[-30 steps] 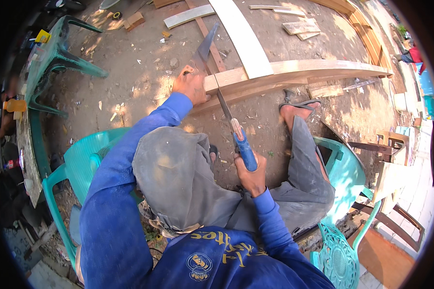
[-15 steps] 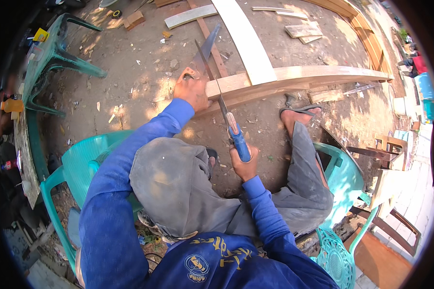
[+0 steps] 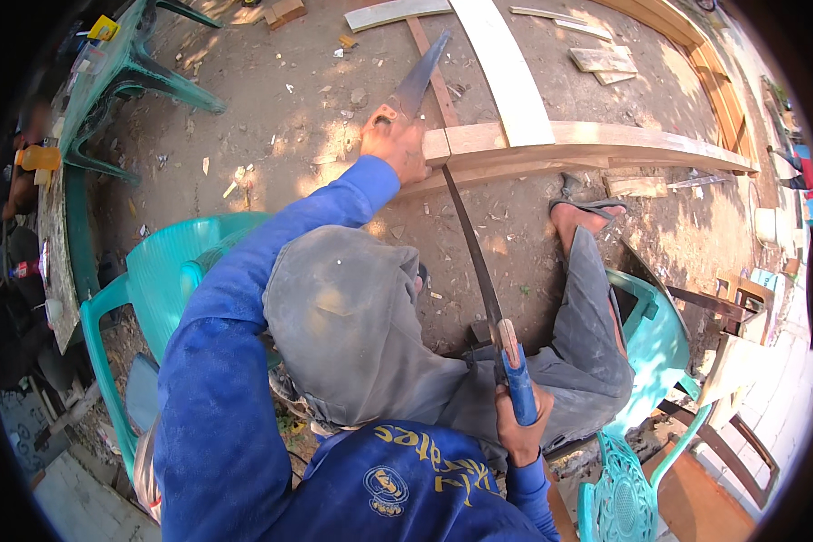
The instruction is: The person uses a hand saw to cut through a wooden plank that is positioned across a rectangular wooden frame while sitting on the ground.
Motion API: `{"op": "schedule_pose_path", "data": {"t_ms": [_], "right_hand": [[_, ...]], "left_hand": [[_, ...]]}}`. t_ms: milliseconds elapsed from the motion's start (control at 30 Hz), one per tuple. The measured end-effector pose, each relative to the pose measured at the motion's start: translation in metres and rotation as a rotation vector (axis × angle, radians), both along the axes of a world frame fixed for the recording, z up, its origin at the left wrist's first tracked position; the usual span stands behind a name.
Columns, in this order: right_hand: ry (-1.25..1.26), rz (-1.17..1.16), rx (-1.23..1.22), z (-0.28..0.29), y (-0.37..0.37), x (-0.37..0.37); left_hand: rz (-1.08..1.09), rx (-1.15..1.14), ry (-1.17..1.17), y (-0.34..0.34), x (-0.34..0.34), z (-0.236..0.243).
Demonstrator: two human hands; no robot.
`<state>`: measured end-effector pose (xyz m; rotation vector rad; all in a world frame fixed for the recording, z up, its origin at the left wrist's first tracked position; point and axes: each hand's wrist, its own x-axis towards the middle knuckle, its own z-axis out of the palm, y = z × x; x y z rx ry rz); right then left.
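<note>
The right hand (image 3: 518, 425) is closed fully around the blue handle (image 3: 519, 390) of a handsaw (image 3: 474, 257), fingers wrapped with no visible gap. The blade runs up and away from this grip to the curved wooden beam (image 3: 596, 144), meeting it just beside the left hand (image 3: 397, 144). The left hand presses flat-curled on the near end of the beam, fingers bent over the end of the wood; it clamps nothing else. A pale plank (image 3: 506, 68) lies across the beam just beyond the cut. A sandalled foot (image 3: 580, 212) rests under the beam, outboard of the blade.

Compared with half a second earlier, the right hand has drawn back toward the body, and far more blade now shows between grip and beam. The left hand keeps its place on the beam end.
</note>
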<state>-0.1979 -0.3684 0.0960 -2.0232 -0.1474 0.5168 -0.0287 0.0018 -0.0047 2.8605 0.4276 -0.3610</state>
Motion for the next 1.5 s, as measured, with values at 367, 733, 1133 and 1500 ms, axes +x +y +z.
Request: {"op": "schedule_pose_path", "data": {"t_ms": [367, 733, 1133, 1500], "right_hand": [[-0.324, 0.005, 0.203, -0.176, 0.096, 0.095], [0.007, -0.019, 0.075, -0.015, 0.018, 0.025], [-0.231, -0.003, 0.208, -0.15, 0.106, 0.094], [-0.002, -0.002, 0.081, -0.065, 0.071, 0.068]], "left_hand": [[-0.043, -0.028, 0.023, -0.005, 0.01, 0.015], [0.013, 0.01, 0.011, 0.003, 0.005, -0.001], [-0.035, 0.01, -0.011, 0.002, 0.004, 0.001], [-0.04, 0.007, 0.059, 0.003, 0.009, 0.009]]}}
